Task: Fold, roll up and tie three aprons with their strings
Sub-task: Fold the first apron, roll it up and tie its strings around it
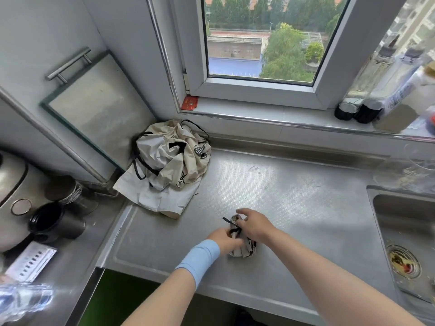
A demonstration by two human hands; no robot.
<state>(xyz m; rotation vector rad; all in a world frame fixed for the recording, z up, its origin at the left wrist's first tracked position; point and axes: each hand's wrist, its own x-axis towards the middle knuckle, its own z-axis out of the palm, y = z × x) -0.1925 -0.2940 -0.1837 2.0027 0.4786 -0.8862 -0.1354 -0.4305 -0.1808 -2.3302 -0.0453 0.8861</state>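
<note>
The person stands at the stainless steel desk [294, 208] and has both hands on a rolled cream apron [242, 250] with black print. It lies near the desk's front edge, about midway along it. The right hand [255, 225] is curled over the top of the roll and holds it down, with one finger stretched past it. The left hand [224, 236], with a light blue band [200, 257] round its wrist, comes in from the left. It looks to be pinching the thin black string [233, 225], which crosses the roll and sticks out in a short end towards the back. I cannot see its fingertips clearly.

By the look of it, this is the tying step on the first apron: the folding and rolling are done and the knot is being made. The next move calls for pulling the string snug while the right hand keeps the roll from springing open.

A crumpled heap of cream and grey aprons with black straps [169, 161] sits in the back left corner of the desk, well apart from the hands and not yet folded.
</note>
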